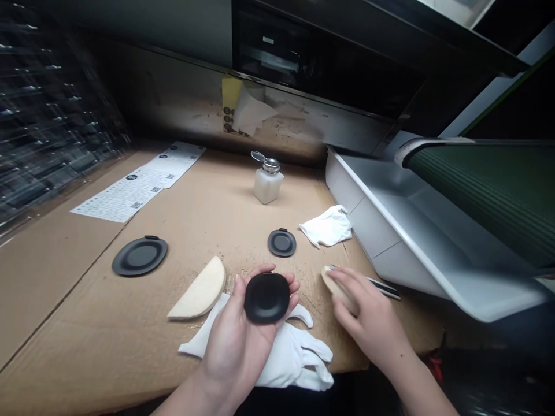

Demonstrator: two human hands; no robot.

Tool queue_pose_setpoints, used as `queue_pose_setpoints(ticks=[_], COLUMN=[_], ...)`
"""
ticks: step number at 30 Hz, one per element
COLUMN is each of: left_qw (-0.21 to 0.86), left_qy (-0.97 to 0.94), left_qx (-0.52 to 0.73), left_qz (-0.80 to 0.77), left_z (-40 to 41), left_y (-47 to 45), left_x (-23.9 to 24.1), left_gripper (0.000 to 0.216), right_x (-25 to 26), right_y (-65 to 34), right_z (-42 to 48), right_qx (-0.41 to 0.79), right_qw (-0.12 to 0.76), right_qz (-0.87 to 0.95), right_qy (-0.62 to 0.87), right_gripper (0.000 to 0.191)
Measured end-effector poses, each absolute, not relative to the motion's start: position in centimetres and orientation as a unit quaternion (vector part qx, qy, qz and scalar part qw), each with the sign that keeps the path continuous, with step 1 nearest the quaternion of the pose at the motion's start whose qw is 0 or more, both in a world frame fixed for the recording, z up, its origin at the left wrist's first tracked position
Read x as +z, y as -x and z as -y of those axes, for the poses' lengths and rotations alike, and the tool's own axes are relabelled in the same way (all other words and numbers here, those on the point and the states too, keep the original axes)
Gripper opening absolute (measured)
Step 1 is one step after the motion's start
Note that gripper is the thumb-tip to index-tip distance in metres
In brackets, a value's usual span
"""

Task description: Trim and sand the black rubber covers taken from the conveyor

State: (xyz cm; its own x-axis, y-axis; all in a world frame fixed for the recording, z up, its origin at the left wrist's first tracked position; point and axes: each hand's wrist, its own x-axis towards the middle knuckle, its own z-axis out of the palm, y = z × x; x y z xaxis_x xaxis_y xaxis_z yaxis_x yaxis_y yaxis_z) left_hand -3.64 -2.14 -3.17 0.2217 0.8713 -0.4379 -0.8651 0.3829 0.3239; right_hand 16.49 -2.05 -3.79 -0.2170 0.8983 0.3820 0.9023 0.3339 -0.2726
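My left hand (243, 335) is palm up, its thumb and fingers curled around the edge of a small black rounded disc with a sunken middle (266, 298). Further right, my right hand (368, 312) grips a cream pad (338, 289), partly hidden by the fingers. A slim silver-and-black tool (385, 288) lies by that hand, mostly covered by it. Left of my left hand is a half-round cream pad (202, 292). White gloves (290, 358) lie under my left hand. A second small black disc with a tab (281, 242) rests on the cardboard just beyond.
The table is covered in cardboard (95, 323). On it are a larger black oval part (141, 256), printed label sheets (139, 185), a pump bottle with its lid up (267, 184) and a white cloth (328, 226). A grey-white bin (373, 231) stands right, beside a green conveyor belt (481, 196).
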Motion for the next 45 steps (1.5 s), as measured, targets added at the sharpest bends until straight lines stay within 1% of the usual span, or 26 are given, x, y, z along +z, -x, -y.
queue_pose_setpoints(ticks=[3, 5, 8, 10, 12, 15, 20, 23, 29, 35, 37, 40, 42, 45], left_qw=[0.786, 0.787, 0.789, 0.784, 0.779, 0.773, 0.769, 0.766, 0.762, 0.761, 0.764, 0.771, 0.776, 0.777], left_qy=[-0.012, -0.023, -0.042, -0.064, -0.082, -0.086, -0.075, -0.086, -0.081, -0.060, -0.065, -0.080, -0.087, -0.089], left_qx=[0.556, 0.563, 0.563, 0.566, 0.571, 0.577, 0.573, 0.573, 0.577, 0.571, 0.571, 0.571, 0.565, 0.560], left_qz=[-0.271, -0.253, -0.243, -0.247, -0.246, -0.250, -0.272, -0.279, -0.282, -0.302, -0.293, -0.271, -0.267, -0.272], left_z=[2.2, 2.3, 2.5, 2.4, 2.3, 2.2, 2.5, 2.5, 2.0, 2.4, 2.4, 2.4, 2.3, 2.3], left_y=[3.6, 3.6, 3.5, 3.4, 3.3, 3.3, 3.3, 3.2, 3.0, 3.1, 3.1, 3.1, 3.1, 3.1], left_x=[-3.5, -3.7, -4.0, -4.2, -4.4, -4.4, -4.3, -4.3, -4.1, -3.8, -3.8, -4.0, -4.0, -4.0], left_gripper=[0.035, 0.036, 0.037, 0.038, 0.037, 0.034, 0.033, 0.035, 0.030, 0.029, 0.030, 0.031, 0.031, 0.031], right_x=[-2.4, -2.0, -2.3, -2.8, -2.9, -2.5, -2.6, -2.9, -2.3, -2.9, -2.7, -2.0, -1.7, -1.9], right_y=[-15.2, -13.5, -11.2, -10.7, -10.9, -11.5, -11.1, -10.7, -11.2, -13.4, -13.1, -11.6, -10.8, -11.4], right_z=[2.3, 2.9, 3.3, 2.7, 1.5, -0.1, 1.7, 2.7, 0.1, 0.5, 0.9, 0.9, 0.5, 0.1], right_qx=[-0.005, -0.014, -0.013, -0.024, -0.042, -0.054, -0.011, 0.002, -0.031, -0.025, -0.009, -0.006, -0.012, 0.003], right_qw=[0.343, 0.374, 0.353, 0.324, 0.312, 0.320, 0.342, 0.337, 0.325, 0.349, 0.354, 0.328, 0.311, 0.318], right_qz=[0.754, 0.784, 0.858, 0.878, 0.878, 0.872, 0.857, 0.863, 0.852, 0.789, 0.806, 0.855, 0.867, 0.863], right_qy=[0.561, 0.495, 0.373, 0.351, 0.360, 0.366, 0.385, 0.376, 0.408, 0.504, 0.474, 0.402, 0.390, 0.394], right_gripper=[0.026, 0.027, 0.028, 0.028, 0.027, 0.024, 0.029, 0.024, 0.020, 0.023, 0.026, 0.026, 0.023, 0.020])
